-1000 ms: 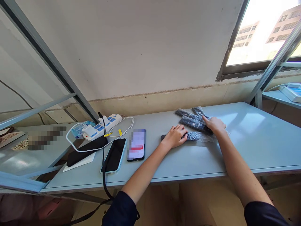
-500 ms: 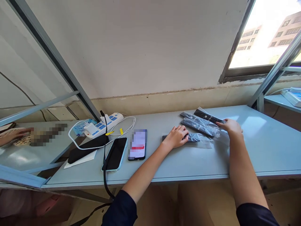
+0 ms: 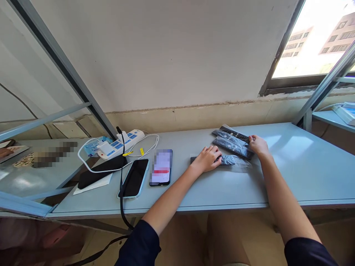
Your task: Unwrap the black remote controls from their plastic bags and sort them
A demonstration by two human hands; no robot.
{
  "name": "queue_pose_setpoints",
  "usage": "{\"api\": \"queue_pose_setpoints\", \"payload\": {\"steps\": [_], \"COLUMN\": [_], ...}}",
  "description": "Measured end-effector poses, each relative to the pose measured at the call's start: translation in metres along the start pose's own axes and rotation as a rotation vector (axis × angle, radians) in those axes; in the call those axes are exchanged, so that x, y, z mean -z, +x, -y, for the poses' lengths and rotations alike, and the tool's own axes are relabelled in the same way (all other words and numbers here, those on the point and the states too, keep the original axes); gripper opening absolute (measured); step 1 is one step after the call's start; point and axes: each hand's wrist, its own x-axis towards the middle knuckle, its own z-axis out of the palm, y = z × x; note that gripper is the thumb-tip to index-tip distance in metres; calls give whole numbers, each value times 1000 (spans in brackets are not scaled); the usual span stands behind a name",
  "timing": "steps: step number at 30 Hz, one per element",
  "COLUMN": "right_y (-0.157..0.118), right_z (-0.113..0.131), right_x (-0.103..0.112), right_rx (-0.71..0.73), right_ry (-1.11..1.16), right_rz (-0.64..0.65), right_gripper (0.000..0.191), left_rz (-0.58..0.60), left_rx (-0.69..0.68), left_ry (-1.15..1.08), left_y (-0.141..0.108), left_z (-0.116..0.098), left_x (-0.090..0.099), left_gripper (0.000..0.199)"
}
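Several black remote controls in clear plastic sleeves lie close together on the desk, right of the middle. My left hand (image 3: pixel 208 159) rests on the nearest remote control (image 3: pixel 229 160), fingers curled over it; its sleeve's loose end sticks out to the right. Behind it, two more wrapped remotes (image 3: pixel 232 146) lie slanted side by side. At the back of the group is another black remote control (image 3: pixel 234 133) with small light buttons. My right hand (image 3: pixel 259 144) pinches the right end of that back remote, and the fingers partly hide it.
Left of my hands lie a lit phone (image 3: pixel 161 168) and a dark-screened phone (image 3: pixel 135 178). Beyond them are a white power strip (image 3: pixel 122 144), a white cable, a black pouch (image 3: pixel 97 174) and a hanging black strap (image 3: pixel 122 192). A metal post (image 3: pixel 69 74) rises at the left.
My right hand has moved left, bringing the back remote in against the others. My left hand stays on the nearest remote. At far left, another person's hand has drawn back toward the edge.
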Motion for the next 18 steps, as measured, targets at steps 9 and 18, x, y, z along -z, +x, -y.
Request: {"api": "queue_pose_setpoints", "payload": {"steps": [9, 18], "right_y": [-10, -10], "right_z": [11, 8], "right_x": [11, 9], "right_rx": [-99, -132], "right_ry": [-15, -2], "right_rz": [-40, -3], "right_gripper": [34, 38], "left_rz": [2, -9], "left_rx": [18, 10], "left_ry": [15, 31], "left_y": [-1, -3], "left_z": [0, -2], "left_x": [4, 4], "left_gripper": [25, 23]}}
